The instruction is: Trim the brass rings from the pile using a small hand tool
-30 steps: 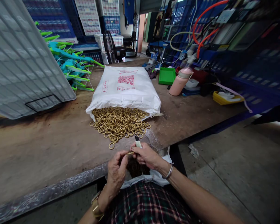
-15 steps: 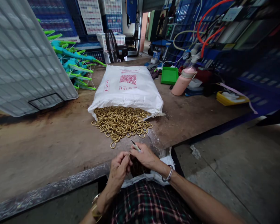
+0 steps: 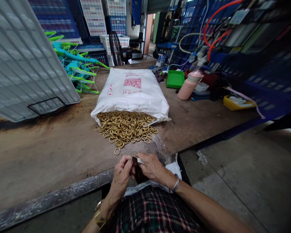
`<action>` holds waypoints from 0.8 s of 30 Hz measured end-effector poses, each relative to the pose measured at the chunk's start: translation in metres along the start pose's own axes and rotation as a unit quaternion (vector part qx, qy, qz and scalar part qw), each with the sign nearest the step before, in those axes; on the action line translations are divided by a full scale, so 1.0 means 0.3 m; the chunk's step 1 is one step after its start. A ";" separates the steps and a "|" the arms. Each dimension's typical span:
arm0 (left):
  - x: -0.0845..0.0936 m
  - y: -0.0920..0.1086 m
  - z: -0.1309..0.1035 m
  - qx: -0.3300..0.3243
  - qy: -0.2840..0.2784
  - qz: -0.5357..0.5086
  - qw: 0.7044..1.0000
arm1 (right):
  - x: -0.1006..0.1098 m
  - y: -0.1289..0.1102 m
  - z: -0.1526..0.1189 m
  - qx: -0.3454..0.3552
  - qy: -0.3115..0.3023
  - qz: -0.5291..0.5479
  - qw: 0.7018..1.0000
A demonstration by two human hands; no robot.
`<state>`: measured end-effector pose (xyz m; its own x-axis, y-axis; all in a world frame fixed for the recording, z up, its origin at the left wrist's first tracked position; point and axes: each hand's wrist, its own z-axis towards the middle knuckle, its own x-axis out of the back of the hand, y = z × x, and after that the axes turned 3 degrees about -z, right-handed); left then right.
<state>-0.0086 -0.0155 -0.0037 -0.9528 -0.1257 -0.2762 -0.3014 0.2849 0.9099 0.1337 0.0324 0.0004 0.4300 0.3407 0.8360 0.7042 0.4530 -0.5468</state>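
My left hand (image 3: 123,169) is closed in a pinch on a brass-coloured ring (image 3: 132,157), mostly hidden by the fingers. My right hand (image 3: 153,166) is wrapped round a small knife (image 3: 140,160) with a pale handle and a dark pointed blade. The blade points left and its tip meets the ring, or lies very close to it. Just beyond both hands, a heap of brass rings (image 3: 126,127) spills from the mouth of a white woven sack (image 3: 145,92) printed in red. One loose ring (image 3: 117,151) lies apart, nearest the hands.
A grey ribbed crate (image 3: 34,64) stands tilted at the left, beside turquoise and green plastic parts (image 3: 80,66). To the right are a pink bottle (image 3: 188,86), a green tray (image 3: 175,79) and a yellow tray (image 3: 239,103). The brown tabletop (image 3: 50,152) has a plastic-wrapped front edge.
My right hand has tipped the knife so its blade, earlier pointing up and away, now points left at my left fingers. My left hand has barely moved.
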 end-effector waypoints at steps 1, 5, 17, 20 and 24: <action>0.001 0.001 0.000 -0.003 0.000 0.004 1.000 | -0.005 0.002 0.000 0.002 -0.001 -0.016 1.000; 0.003 0.006 0.002 -0.009 0.003 0.018 1.000 | -0.012 0.005 0.008 0.009 -0.017 -0.050 0.999; 0.008 -0.008 0.006 -0.023 0.016 0.045 0.999 | 0.017 -0.033 0.013 -0.016 -0.080 -0.114 0.990; 0.005 -0.003 0.005 -0.023 0.025 0.052 0.998 | 0.026 -0.044 0.014 -0.029 -0.093 -0.118 0.988; 0.000 0.004 -0.001 -0.033 0.045 0.061 0.997 | 0.026 -0.057 0.012 -0.037 -0.099 -0.124 0.987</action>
<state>-0.0090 -0.0154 -0.0025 -0.9744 -0.1787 -0.1362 -0.1775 0.2411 0.9541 0.1230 0.0302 0.0160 0.1257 0.3847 0.9145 0.8161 0.4840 -0.3158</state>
